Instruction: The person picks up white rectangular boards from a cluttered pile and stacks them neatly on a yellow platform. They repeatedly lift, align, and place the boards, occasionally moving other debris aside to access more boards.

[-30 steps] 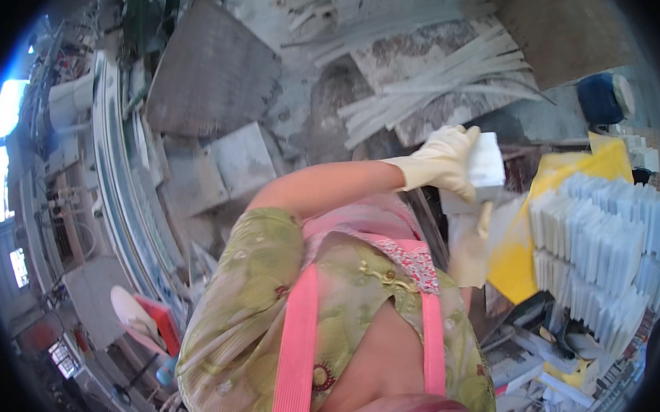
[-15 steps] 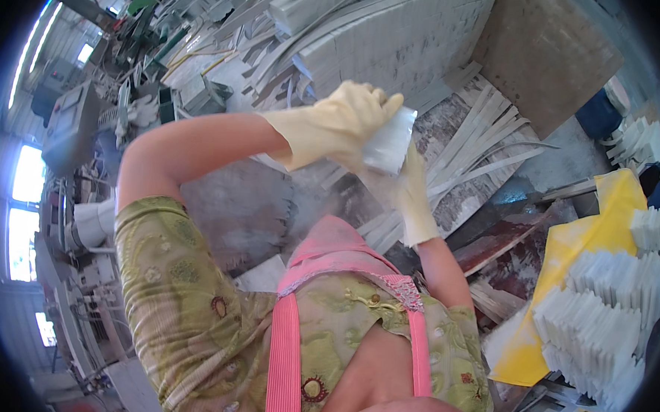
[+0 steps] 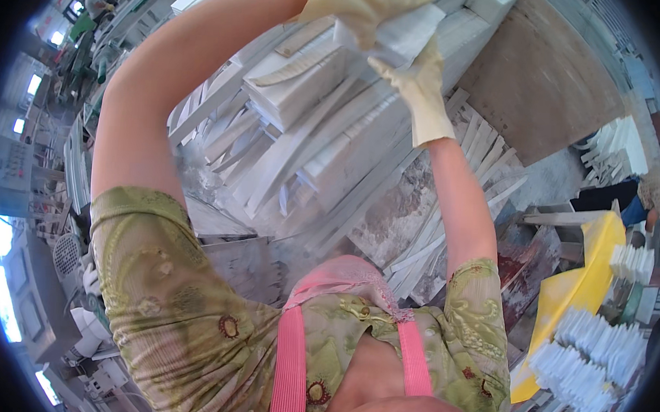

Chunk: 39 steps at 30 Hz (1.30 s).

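Note:
Both my arms stretch far forward, and a white block [image 3: 410, 35] with flat faces is up near the top edge of the view. My left hand [image 3: 359, 10], in a cream rubber glove, lies over its upper left side with the fingers bent round it. From below right, my right hand [image 3: 420, 87], gloved alike, grips its edge; the thumb points left and the other fingers go up along the side. Behind the block is a pile of white slabs [image 3: 284, 92] and long strips. Whether the block touches that pile I cannot tell.
A large brown board [image 3: 542, 79] leans at the upper right, beside loose pale strips [image 3: 482, 143]. Stacks of thin white tiles [image 3: 579, 361] stand at the right by a yellow sheet [image 3: 576, 286]. One person [image 3: 648, 196] is at the far right, another [image 3: 96, 1] far left.
Both hands have moved forward and up with the block, away from my body. The view has shifted toward the slab pile, and my right thumb now sticks out to the left.

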Tool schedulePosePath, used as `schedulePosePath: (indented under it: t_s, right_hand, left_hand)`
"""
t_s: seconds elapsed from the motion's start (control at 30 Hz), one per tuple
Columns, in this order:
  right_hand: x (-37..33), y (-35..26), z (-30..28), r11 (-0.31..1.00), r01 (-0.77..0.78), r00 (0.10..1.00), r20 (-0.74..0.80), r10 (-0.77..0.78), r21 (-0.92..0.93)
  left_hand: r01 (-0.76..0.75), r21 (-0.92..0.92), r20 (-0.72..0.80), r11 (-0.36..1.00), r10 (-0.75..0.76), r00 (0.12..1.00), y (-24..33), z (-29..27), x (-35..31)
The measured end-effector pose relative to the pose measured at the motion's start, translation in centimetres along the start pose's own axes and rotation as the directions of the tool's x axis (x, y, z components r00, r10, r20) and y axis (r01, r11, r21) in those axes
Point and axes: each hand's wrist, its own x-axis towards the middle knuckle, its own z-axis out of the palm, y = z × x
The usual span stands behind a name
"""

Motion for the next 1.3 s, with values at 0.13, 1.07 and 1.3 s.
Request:
schedulePosePath:
  t_s: [0.13,1.07,1.3]
  right_hand:
    - [5.3,-0.3,2.4,0.890,0.235,0.970,0.032,-0.242,-0.390]
    - [11.5,2.2,3.7,0.787,0.230,0.945,-0.062,-0.321,-0.572]
    - [9.6,3.1,3.6,0.921,0.162,0.985,-0.002,-0.173,-0.354]
  left_hand:
    - [-0.053,0.010,-0.140,0.999,0.054,0.989,-6.1,2.6,3.8]
    - [-0.107,-0.105,-0.072,0.989,0.100,0.992,-13.6,6.9,7.9]
    - [-0.098,-0.182,-0.216,0.978,0.058,0.975,-13.7,7.8,5.7]
